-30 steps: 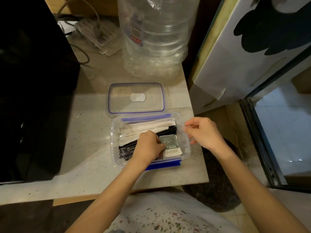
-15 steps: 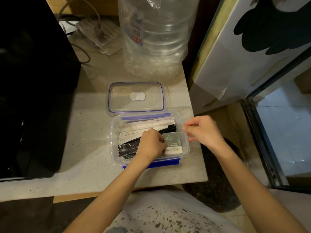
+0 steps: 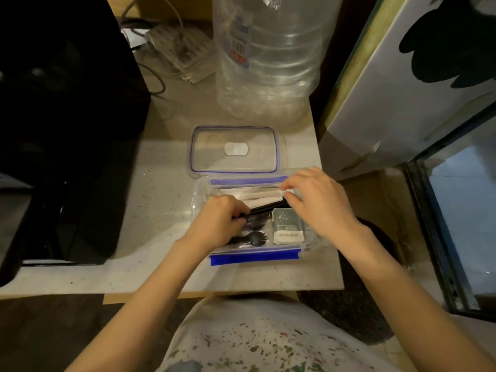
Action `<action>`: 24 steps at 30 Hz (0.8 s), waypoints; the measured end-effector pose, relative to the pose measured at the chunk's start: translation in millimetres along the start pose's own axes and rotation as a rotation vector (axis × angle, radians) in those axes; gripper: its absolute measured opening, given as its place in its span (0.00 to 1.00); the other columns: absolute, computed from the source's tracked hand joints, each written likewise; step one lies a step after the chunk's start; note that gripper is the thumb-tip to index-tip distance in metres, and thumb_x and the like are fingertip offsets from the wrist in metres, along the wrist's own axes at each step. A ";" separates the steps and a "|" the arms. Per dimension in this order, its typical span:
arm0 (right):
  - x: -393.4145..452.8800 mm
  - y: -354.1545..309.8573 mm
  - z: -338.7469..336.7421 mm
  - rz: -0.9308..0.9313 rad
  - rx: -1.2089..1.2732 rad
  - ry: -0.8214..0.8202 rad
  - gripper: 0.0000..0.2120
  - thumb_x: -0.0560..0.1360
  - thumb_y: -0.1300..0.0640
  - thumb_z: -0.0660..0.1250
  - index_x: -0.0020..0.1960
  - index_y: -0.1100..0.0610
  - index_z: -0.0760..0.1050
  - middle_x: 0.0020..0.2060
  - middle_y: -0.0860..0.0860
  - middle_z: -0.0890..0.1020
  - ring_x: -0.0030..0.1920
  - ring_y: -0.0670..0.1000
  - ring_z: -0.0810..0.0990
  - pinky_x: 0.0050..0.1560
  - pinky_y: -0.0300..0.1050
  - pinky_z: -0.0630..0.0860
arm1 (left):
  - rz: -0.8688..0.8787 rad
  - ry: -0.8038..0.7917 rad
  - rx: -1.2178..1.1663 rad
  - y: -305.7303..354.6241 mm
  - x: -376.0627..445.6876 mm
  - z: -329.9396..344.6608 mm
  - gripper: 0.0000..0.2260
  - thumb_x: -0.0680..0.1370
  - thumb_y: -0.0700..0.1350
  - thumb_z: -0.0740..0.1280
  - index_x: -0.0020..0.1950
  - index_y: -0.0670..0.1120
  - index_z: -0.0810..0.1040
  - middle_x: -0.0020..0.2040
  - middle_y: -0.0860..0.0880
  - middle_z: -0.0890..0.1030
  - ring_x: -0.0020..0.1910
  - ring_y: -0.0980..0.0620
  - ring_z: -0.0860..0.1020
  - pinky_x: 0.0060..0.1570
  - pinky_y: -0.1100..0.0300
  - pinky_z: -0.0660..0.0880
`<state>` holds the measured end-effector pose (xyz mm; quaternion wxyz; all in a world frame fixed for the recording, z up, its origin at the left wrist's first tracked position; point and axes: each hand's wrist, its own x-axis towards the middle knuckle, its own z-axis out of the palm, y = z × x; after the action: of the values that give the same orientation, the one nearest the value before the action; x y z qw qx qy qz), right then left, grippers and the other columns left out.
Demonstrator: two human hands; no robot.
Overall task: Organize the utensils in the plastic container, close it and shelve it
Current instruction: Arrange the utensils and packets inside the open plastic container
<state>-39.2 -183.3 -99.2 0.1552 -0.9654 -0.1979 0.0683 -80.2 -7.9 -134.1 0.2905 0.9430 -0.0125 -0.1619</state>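
A clear plastic container (image 3: 253, 257) with blue clasps sits open on the stone counter (image 3: 150, 237). Its clear lid (image 3: 234, 149) lies flat just behind it. Inside are white paper-wrapped utensils (image 3: 261, 195), black plastic utensils (image 3: 265, 206), a black fork head (image 3: 253, 237) and a grey-white sachet (image 3: 287, 229). My left hand (image 3: 218, 220) is in the left half of the container, closed on the black utensils. My right hand (image 3: 314, 201) is over the right half, its fingertips pinching the right ends of the white and black utensils.
A large clear water bottle (image 3: 268, 55) stands behind the lid. A black appliance (image 3: 61, 130) fills the left side. A power strip with cables (image 3: 178, 47) lies at the back. A white panel (image 3: 402, 89) leans on the right, beside a glass door (image 3: 461, 210).
My right hand has moved left from the container's right rim into the container and taken the utensil ends. My left hand has shifted left, off the sachet, onto the black utensils.
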 end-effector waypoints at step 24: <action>13.7 -11.3 51.6 -0.295 -0.211 -0.256 0.14 0.76 0.55 0.63 0.60 0.57 0.76 0.57 0.52 0.78 0.59 0.52 0.70 0.55 0.46 0.70 | 0.053 -0.045 0.413 -13.0 -2.7 7.0 0.09 0.75 0.37 0.63 0.54 0.43 0.77 0.53 0.44 0.79 0.50 0.44 0.77 0.47 0.53 0.76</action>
<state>-40.8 -153.8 -145.1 0.0352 -0.9203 -0.3612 0.1458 -85.9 -0.6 -145.9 0.0949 0.9780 -0.0766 -0.1691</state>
